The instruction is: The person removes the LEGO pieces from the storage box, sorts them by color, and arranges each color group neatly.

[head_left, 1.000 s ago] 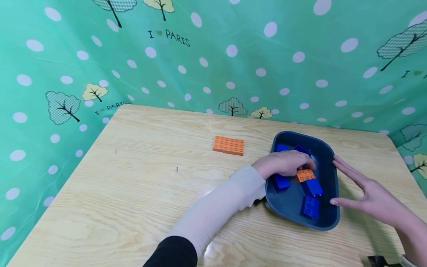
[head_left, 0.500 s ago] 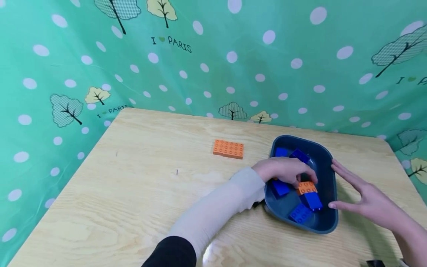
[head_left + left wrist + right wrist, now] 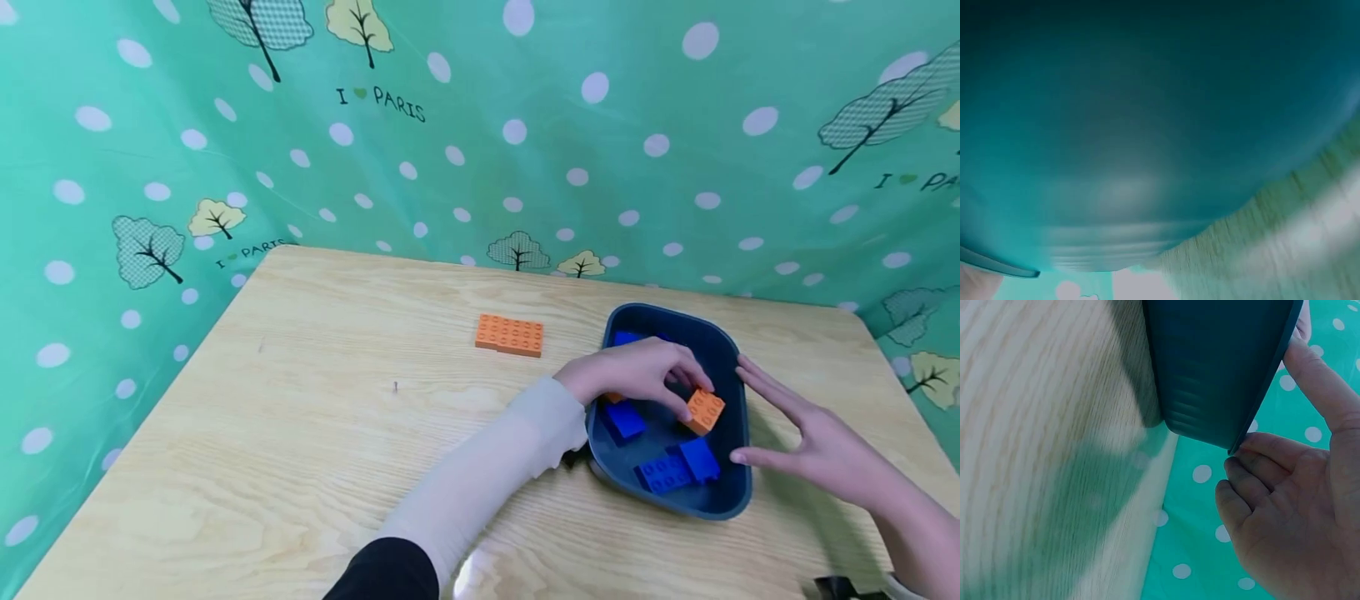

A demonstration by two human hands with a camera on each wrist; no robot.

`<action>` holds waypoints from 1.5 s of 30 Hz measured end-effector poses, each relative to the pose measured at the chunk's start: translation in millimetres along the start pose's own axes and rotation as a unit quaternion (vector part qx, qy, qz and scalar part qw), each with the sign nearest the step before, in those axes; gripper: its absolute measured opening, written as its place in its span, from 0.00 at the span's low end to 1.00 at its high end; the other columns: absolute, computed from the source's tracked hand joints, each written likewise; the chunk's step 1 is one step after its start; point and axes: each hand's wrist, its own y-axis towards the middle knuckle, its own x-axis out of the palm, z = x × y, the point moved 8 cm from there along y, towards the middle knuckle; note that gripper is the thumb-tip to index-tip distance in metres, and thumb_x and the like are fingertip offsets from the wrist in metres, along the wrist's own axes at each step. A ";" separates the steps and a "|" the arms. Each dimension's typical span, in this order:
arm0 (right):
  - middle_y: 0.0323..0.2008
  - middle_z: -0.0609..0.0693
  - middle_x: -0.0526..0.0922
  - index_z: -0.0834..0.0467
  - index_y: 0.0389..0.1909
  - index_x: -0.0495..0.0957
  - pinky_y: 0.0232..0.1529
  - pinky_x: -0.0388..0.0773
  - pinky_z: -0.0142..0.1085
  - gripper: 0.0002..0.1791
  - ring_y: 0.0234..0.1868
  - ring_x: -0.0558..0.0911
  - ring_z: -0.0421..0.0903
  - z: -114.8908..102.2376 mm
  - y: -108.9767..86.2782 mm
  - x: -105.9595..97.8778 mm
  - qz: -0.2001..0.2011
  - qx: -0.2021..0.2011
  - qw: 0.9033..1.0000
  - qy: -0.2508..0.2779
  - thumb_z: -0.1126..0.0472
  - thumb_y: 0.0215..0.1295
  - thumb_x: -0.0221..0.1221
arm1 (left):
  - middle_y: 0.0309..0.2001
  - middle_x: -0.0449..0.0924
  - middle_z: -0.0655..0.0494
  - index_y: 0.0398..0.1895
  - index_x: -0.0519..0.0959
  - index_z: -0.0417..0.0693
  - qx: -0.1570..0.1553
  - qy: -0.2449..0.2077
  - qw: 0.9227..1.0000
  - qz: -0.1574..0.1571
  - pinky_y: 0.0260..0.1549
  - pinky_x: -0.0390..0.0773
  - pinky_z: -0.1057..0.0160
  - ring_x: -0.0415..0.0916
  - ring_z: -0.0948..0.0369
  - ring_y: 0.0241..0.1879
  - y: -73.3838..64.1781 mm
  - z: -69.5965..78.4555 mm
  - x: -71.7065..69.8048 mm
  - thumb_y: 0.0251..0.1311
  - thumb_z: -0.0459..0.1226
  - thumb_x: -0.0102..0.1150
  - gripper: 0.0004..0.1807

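Observation:
My left hand (image 3: 639, 372) reaches into a dark blue plastic bin (image 3: 738, 492). Its thumb and fingers pinch an orange toy brick (image 3: 707, 412), studs tilted upward. Several blue bricks (image 3: 666, 473) lie on the bin's floor, and more are partly hidden beneath the hand. Along the bin's right side, my right hand (image 3: 828, 446) rests its outstretched fingertips and thumb against the rim. The right wrist view has the thumb (image 3: 1322, 381) at one part of the rim and fingertips at another. In the left wrist view, the bin's outer wall (image 3: 1135, 137) fills most of the picture, blurred.
Two orange bricks (image 3: 509, 334) sit side by side on the wooden table (image 3: 300, 433), left of the bin. A green dotted curtain (image 3: 420, 150) hangs behind the table. A black strap (image 3: 840, 587) shows near the right wrist.
The left hand has pinched the orange brick and shifted it right, apart from the blue brick beside it. Blue bricks at the bin's front have turned and slid. The right hand stays at the rim.

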 end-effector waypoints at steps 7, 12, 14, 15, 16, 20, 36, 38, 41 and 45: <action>0.81 0.46 0.40 0.45 0.80 0.45 0.55 0.53 0.80 0.56 0.72 0.38 0.20 -3.6 8.7 0.9 -0.009 -0.011 1.000 0.005 0.57 0.57 0.71 | 0.54 0.78 0.63 0.61 0.79 0.54 0.039 -0.100 0.991 0.081 0.55 0.71 0.85 0.76 0.75 0.54 -14.0 -2.5 -19.2 0.57 0.43 0.71 0.27; 0.81 0.54 0.40 0.44 0.80 0.41 0.56 0.50 0.81 0.58 0.81 0.38 0.55 0.9 5.6 5.7 -0.022 0.022 0.999 0.014 0.55 0.58 0.71 | 0.57 0.80 0.53 0.61 0.79 0.44 0.078 -0.237 0.960 0.130 0.57 0.77 0.76 0.79 0.74 0.52 -35.5 1.6 -44.2 0.56 0.33 0.71 0.27; 0.81 0.56 0.39 0.44 0.80 0.40 0.57 0.50 0.81 0.58 0.80 0.36 0.56 2.3 3.6 5.8 -0.020 0.031 0.999 0.008 0.54 0.58 0.71 | 0.58 0.80 0.49 0.61 0.78 0.40 0.087 -0.274 0.946 0.151 0.57 0.78 0.73 0.79 0.72 0.53 -50.3 -0.7 -63.1 0.56 0.30 0.71 0.27; 0.81 0.56 0.39 0.45 0.80 0.41 0.57 0.50 0.81 0.58 0.81 0.35 0.49 2.3 2.9 4.9 -0.016 0.030 0.999 0.003 0.55 0.58 0.71 | 0.59 0.80 0.47 0.61 0.78 0.39 0.086 -0.291 0.939 0.163 0.58 0.79 0.71 0.80 0.71 0.53 -59.4 -4.0 -73.7 0.56 0.29 0.70 0.27; 0.81 0.55 0.39 0.46 0.80 0.41 0.57 0.49 0.81 0.58 0.80 0.33 0.41 2.1 2.7 4.3 -0.012 0.027 1.000 0.001 0.55 0.58 0.71 | 0.60 0.79 0.46 0.60 0.78 0.38 0.084 -0.301 0.933 0.177 0.58 0.79 0.70 0.80 0.69 0.54 -70.1 -9.1 -84.3 0.55 0.28 0.70 0.27; 0.81 0.53 0.38 0.48 0.80 0.42 0.59 0.47 0.80 0.58 0.72 0.32 0.19 -0.5 3.7 0.0 0.004 0.007 1.000 -0.011 0.56 0.57 0.71 | 0.59 0.79 0.46 0.59 0.79 0.39 0.059 -0.259 0.933 0.244 0.60 0.79 0.67 0.80 0.63 0.56 -121.3 -38.4 -124.9 0.54 0.29 0.72 0.27; 0.81 0.52 0.37 0.49 0.81 0.42 0.60 0.44 0.81 0.58 0.70 0.32 0.16 -0.2 8.3 7.1 0.001 -0.004 1.000 -0.013 0.56 0.57 0.71 | 0.63 0.75 0.48 0.60 0.75 0.42 -0.227 -0.102 0.921 0.300 0.70 0.70 0.53 0.72 0.50 0.66 -274.4 -168.6 -125.7 0.54 0.34 0.72 0.29; 0.81 0.53 0.37 0.49 0.81 0.42 0.60 0.45 0.81 0.58 0.70 0.32 0.16 1.2 6.7 8.6 -0.002 -0.001 1.000 -0.011 0.56 0.57 0.71 | 0.62 0.75 0.47 0.59 0.75 0.42 -0.251 -0.084 0.923 0.278 0.70 0.70 0.53 0.73 0.50 0.65 -277.2 -175.2 -118.0 0.54 0.34 0.71 0.28; 0.81 0.54 0.37 0.50 0.80 0.42 0.60 0.44 0.81 0.59 0.72 0.31 0.19 3.9 3.8 8.8 0.000 0.006 1.000 -0.012 0.56 0.57 0.72 | 0.61 0.76 0.46 0.59 0.75 0.41 -0.261 -0.063 0.929 0.253 0.68 0.72 0.53 0.75 0.49 0.62 -272.5 -180.5 -109.4 0.54 0.34 0.72 0.28; 0.81 0.54 0.36 0.50 0.81 0.41 0.60 0.43 0.81 0.59 0.78 0.29 0.33 6.1 2.7 7.5 0.002 0.015 1.000 -0.016 0.56 0.57 0.72 | 0.57 0.79 0.44 0.57 0.76 0.38 -0.252 -0.048 0.936 0.241 0.66 0.75 0.54 0.77 0.50 0.59 -260.8 -179.3 -105.5 0.54 0.33 0.72 0.27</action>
